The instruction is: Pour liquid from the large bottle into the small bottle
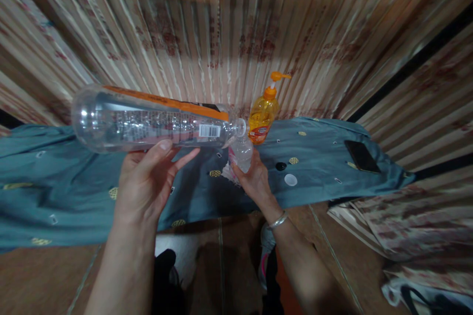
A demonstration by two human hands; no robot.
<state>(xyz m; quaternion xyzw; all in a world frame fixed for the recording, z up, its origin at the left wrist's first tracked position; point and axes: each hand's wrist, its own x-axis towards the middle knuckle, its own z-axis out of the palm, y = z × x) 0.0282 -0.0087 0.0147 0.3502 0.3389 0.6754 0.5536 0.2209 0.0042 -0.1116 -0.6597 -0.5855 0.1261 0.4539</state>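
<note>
My left hand (148,174) grips a large clear plastic bottle (155,123) from below, its thumb on the near side. The bottle lies level in the air, with an orange-edged label and a barcode, and its neck points right. In my right hand (254,177) is a small clear plastic bottle (242,152), roughly upright, fingers wrapped round its right side. The two bottle mouths are close together; whether they touch I cannot tell. A crumpled pale cloth or tissue (231,175) shows beside the small bottle.
An orange pump bottle (263,113) stands just behind the small bottle. On the teal patterned cloth (314,177) lie a black cap (281,166), a white round lid (290,179) and a dark phone (361,156). A pleated curtain (207,34) hangs behind.
</note>
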